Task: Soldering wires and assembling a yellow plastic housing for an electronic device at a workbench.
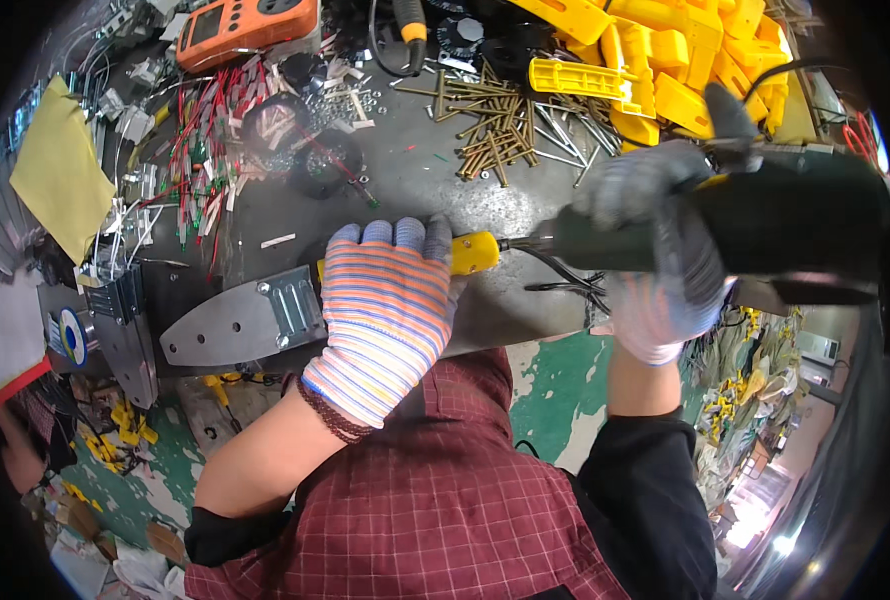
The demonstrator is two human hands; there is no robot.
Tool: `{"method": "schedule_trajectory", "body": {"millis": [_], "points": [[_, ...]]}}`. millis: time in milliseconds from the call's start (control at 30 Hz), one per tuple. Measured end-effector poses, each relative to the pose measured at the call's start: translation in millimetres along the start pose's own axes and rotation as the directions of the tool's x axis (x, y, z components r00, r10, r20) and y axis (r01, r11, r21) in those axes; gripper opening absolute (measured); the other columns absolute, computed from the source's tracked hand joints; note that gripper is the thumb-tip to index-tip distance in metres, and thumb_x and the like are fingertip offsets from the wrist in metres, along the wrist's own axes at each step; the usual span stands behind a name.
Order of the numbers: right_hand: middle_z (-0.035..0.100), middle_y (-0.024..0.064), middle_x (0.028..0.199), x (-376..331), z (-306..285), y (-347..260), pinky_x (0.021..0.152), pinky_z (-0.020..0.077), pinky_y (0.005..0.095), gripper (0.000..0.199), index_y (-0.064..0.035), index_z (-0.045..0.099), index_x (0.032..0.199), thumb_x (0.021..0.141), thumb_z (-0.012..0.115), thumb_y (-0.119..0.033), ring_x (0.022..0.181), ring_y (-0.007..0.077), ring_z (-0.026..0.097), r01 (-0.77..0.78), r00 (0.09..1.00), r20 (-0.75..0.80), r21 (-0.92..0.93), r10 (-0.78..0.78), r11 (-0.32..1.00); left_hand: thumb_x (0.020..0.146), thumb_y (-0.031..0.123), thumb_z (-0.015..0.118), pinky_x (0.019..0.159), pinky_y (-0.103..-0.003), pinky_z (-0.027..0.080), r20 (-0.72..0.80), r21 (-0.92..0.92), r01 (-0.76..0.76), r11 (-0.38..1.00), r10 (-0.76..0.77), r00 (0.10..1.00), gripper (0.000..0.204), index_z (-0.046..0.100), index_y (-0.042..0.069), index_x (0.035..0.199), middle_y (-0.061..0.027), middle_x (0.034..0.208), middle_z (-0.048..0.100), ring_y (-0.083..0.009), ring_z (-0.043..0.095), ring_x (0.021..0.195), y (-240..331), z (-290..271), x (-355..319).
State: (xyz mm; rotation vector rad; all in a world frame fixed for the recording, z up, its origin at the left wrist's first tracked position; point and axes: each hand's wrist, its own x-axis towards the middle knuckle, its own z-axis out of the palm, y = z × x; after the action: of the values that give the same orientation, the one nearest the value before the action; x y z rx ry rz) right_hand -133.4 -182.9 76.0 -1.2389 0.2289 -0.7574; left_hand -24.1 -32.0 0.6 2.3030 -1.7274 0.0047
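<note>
My left hand (385, 315), in a striped glove with grey fingertips, is closed over a yellow plastic handle (477, 253) lying on the bench. From the other side of that hand, a flat grey metal plate (227, 328) with holes and a ribbed bracket sticks out to the left. My right hand (655, 240), gloved and blurred, is wrapped round a dark electric screwdriver (795, 220) held level. Its thin tip meets the right end of the yellow handle; whether it sits on a screw is too small to tell.
Long brass-coloured screws (500, 130) lie in a pile beyond my hands. Yellow plastic parts (675, 70) are heaped at the far right. Red-and-white wires (210, 150) and an orange multimeter (250, 28) lie far left. A black cable (575, 287) runs beneath the screwdriver.
</note>
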Motion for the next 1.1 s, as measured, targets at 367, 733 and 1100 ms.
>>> {"method": "schedule_trajectory", "body": {"millis": [367, 733, 1100], "points": [[0.045, 0.0033, 0.062, 10, 18, 27, 0.059, 0.0445, 0.0354, 0.026, -0.0088, 0.050, 0.092, 0.092, 0.066, -0.030, 0.058, 0.0202, 0.051, 0.198, 0.964, 0.223, -0.233, -0.146, 0.952, 0.079, 0.038, 0.065, 0.084, -0.046, 0.042, -0.043, -0.021, -0.012, 1.000, 0.011, 0.999, 0.045, 0.069, 0.010, 0.113, -0.0103, 0.104, 0.061, -0.0296, 0.057, 0.097, -4, 6, -10], [0.052, 0.0082, 0.069, 3, 2, 51, 0.060, 0.0424, 0.0365, 0.028, -0.0072, 0.054, 0.091, 0.100, 0.053, -0.034, 0.063, 0.0225, 0.050, 0.089, 0.915, 0.399, -0.044, -0.064, 0.995, 0.075, 0.039, 0.066, 0.090, -0.048, 0.041, 0.102, -0.056, 0.033, 0.998, -0.027, 0.994, 0.051, 0.066, 0.008, 0.115, -0.0123, 0.111, 0.060, -0.0313, 0.055, 0.103, 0, 1, -7], [0.060, 0.0060, 0.074, -8, 10, 10, 0.066, 0.0507, 0.0402, 0.074, -0.0023, 0.035, 0.149, 0.088, 0.073, -0.021, 0.067, 0.0223, 0.060, 0.297, 0.864, 0.456, -0.116, -0.215, 0.948, 0.073, 0.031, 0.068, 0.088, -0.045, 0.045, -0.011, -0.059, 0.001, 0.998, -0.002, 1.000, 0.054, 0.064, 0.006, 0.120, -0.0114, 0.106, 0.064, -0.0295, 0.060, 0.098, -3, 11, -7]]}}
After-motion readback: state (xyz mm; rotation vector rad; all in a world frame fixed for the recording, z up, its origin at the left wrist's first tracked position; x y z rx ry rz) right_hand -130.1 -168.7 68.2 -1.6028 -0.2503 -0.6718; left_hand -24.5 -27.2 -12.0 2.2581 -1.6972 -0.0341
